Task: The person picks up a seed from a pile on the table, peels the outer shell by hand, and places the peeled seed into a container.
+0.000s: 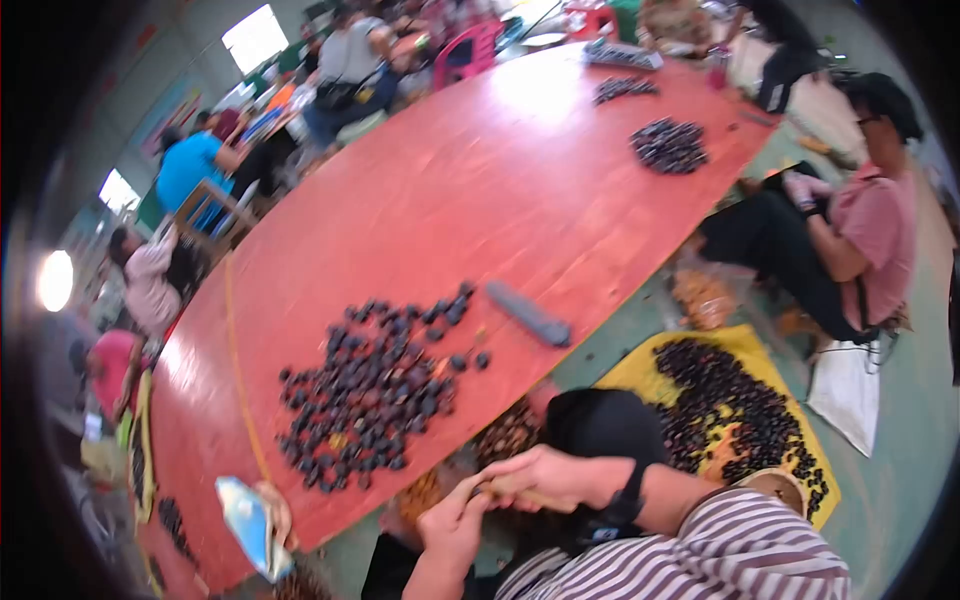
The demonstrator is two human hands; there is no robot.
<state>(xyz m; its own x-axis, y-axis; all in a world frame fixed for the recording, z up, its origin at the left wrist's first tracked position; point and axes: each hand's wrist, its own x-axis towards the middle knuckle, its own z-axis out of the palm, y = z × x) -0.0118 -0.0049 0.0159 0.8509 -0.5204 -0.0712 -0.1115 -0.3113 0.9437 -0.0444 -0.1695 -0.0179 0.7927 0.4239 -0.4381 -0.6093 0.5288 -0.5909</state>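
My hands meet above my lap, just below the table's edge. My right hand [540, 475] is closed around a tool with a light wooden handle [555, 502]; its working end is hidden between my fingers. Pinched fingers of my left hand [453, 518] meet the right fingertips, around something small and dark that I cannot make out. On the red table [400, 220] ahead lies a spread of dark, round nuts or fruits [370, 390]. Beneath my hands, partly hidden, is a container of brown pieces [508, 432].
A grey cylindrical object [528, 314] lies near the table edge. To the right, a yellow sheet [640, 372] bears many dark pieces. A blue-white packet [250, 525] sits at lower left. A person in pink [875, 220] sits at right; other people sit further back.
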